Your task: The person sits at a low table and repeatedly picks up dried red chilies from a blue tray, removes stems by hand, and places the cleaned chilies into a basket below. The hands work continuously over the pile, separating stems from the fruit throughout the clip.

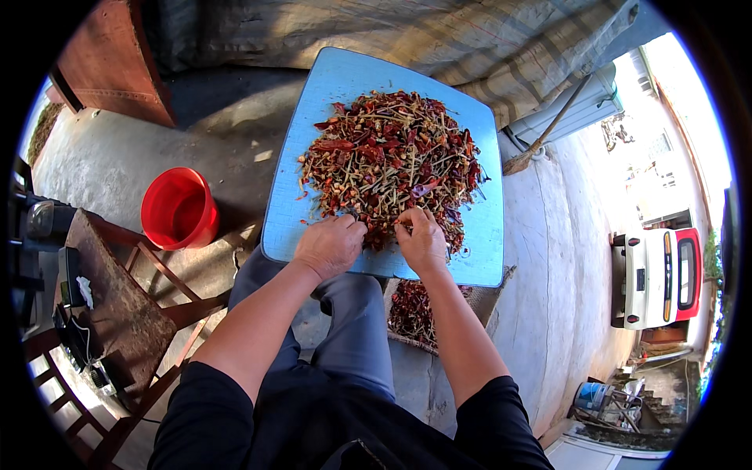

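Note:
A wide heap of dried red chili pieces (393, 158), mixed with pale stems and seeds, covers much of a light blue tabletop (299, 111). My left hand (333, 244) rests at the heap's near left edge with its fingers curled down; whatever is under the fingertips is hidden. Close by on the right, my right hand (424, 238) pinches a small reddish chili piece between thumb and forefinger. Below the table's near edge, a woven basket (405, 339) holds more dried chilies, partly covered by my right forearm.
On the floor at left stands a red plastic bucket (154, 205). Nearer is a worn wooden table (111, 299) with small items on it. A broom (546, 138) leans at the right beside a draped tarp (493, 64). A white and red vehicle (652, 279) stands farther off.

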`<action>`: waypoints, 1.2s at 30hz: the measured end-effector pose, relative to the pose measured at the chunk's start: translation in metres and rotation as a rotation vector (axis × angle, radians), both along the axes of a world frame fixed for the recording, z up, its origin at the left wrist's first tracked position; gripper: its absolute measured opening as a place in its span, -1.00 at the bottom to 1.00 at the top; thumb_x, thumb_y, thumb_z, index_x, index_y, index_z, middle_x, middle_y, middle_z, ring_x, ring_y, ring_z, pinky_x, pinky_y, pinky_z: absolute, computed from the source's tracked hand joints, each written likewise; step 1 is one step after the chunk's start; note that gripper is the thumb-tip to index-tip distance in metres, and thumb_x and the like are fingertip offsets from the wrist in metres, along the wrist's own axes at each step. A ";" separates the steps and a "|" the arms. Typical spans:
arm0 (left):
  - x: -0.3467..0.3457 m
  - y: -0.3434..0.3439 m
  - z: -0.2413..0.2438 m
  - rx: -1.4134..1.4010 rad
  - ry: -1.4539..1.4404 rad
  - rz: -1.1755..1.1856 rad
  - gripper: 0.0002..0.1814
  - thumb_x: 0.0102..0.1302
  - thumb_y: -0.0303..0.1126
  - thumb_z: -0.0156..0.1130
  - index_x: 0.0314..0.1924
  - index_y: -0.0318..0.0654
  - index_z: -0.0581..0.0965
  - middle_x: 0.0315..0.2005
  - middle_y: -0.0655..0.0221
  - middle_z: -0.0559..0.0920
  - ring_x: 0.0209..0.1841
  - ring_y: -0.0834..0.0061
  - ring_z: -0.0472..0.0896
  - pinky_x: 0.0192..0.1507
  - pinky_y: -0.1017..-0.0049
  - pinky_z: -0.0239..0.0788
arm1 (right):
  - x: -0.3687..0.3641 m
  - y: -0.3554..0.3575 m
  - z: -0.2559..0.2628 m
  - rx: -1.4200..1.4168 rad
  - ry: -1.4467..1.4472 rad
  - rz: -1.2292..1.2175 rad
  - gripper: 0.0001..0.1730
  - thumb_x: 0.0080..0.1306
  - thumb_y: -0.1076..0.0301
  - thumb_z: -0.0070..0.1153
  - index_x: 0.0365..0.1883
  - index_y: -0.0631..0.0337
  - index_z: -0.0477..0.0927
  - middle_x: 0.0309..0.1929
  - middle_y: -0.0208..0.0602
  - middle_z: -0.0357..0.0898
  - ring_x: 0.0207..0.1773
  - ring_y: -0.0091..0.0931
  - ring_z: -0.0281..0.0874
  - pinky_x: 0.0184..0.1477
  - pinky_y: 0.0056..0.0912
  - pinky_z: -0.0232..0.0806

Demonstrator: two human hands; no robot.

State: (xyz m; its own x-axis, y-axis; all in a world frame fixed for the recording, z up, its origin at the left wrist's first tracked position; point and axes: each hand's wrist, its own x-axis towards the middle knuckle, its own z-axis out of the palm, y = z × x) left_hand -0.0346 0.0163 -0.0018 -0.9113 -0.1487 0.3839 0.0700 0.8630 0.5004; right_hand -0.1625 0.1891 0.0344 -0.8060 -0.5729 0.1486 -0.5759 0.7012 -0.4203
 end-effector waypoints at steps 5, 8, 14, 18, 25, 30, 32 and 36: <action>0.001 0.000 0.001 -0.012 -0.001 0.002 -0.90 0.30 -0.30 0.31 -0.20 -0.05 0.61 -0.36 0.35 0.58 -0.29 0.21 0.67 -0.24 0.24 0.55 | 0.002 0.007 0.009 -0.053 -0.215 -0.035 -0.81 0.31 0.32 0.28 -0.13 0.08 0.63 -0.03 -0.14 0.67 -0.08 -0.11 0.69 -0.12 -0.02 0.50; 0.000 0.001 0.000 -0.008 0.002 0.009 -0.90 0.30 -0.31 0.32 -0.21 -0.05 0.61 -0.36 0.35 0.58 -0.29 0.21 0.67 -0.25 0.24 0.55 | 0.008 0.008 0.005 -0.032 -0.245 0.048 -0.79 0.32 0.31 0.25 -0.08 0.06 0.62 -0.02 -0.13 0.67 -0.07 -0.09 0.69 -0.11 0.00 0.51; 0.000 0.000 0.000 -0.010 -0.015 0.015 -0.90 0.29 -0.31 0.32 -0.22 -0.05 0.60 -0.35 0.35 0.57 -0.29 0.21 0.67 -0.25 0.24 0.55 | 0.017 -0.002 0.004 0.148 -0.113 0.132 -0.76 0.36 0.26 0.20 -0.01 -0.02 0.61 -0.05 -0.15 0.66 -0.08 -0.06 0.67 -0.08 0.04 0.52; 0.000 0.001 0.001 -0.004 -0.009 0.018 -0.90 0.29 -0.31 0.32 -0.21 -0.04 0.60 -0.35 0.36 0.57 -0.29 0.21 0.67 -0.25 0.24 0.55 | 0.018 -0.004 0.002 0.154 -0.073 0.136 -0.77 0.37 0.25 0.20 -0.02 -0.01 0.61 -0.07 -0.17 0.65 -0.09 -0.06 0.67 -0.07 0.04 0.52; 0.000 0.001 0.001 -0.013 0.009 0.011 -0.90 0.31 -0.30 0.31 -0.21 -0.05 0.60 -0.35 0.36 0.58 -0.29 0.21 0.67 -0.24 0.24 0.55 | 0.019 0.001 -0.005 0.098 -0.059 0.151 -0.78 0.37 0.25 0.20 -0.03 0.00 0.62 -0.06 -0.18 0.64 -0.09 -0.06 0.67 -0.06 0.04 0.52; 0.000 0.001 0.001 -0.007 -0.001 0.021 -0.90 0.31 -0.30 0.31 -0.21 -0.04 0.60 -0.35 0.36 0.58 -0.29 0.20 0.66 -0.25 0.23 0.55 | 0.020 -0.002 -0.005 0.114 -0.053 0.162 -0.79 0.35 0.25 0.21 -0.06 0.01 0.63 -0.06 -0.18 0.65 -0.08 -0.07 0.67 -0.05 0.03 0.53; 0.000 0.001 0.002 -0.008 -0.011 0.019 -0.90 0.31 -0.30 0.31 -0.20 -0.04 0.60 -0.35 0.36 0.58 -0.29 0.20 0.66 -0.25 0.23 0.55 | 0.018 -0.002 -0.006 0.102 -0.050 0.158 -0.80 0.35 0.26 0.21 -0.08 0.02 0.64 -0.07 -0.16 0.65 -0.08 -0.08 0.68 -0.06 0.02 0.53; 0.000 0.001 0.002 -0.015 -0.020 0.015 -0.90 0.31 -0.30 0.31 -0.19 -0.03 0.61 -0.34 0.36 0.58 -0.28 0.19 0.66 -0.25 0.23 0.55 | 0.014 0.001 -0.004 -0.048 -0.099 0.130 -0.82 0.35 0.33 0.24 -0.09 0.05 0.65 -0.17 -0.18 0.67 -0.17 -0.19 0.69 -0.13 -0.11 0.53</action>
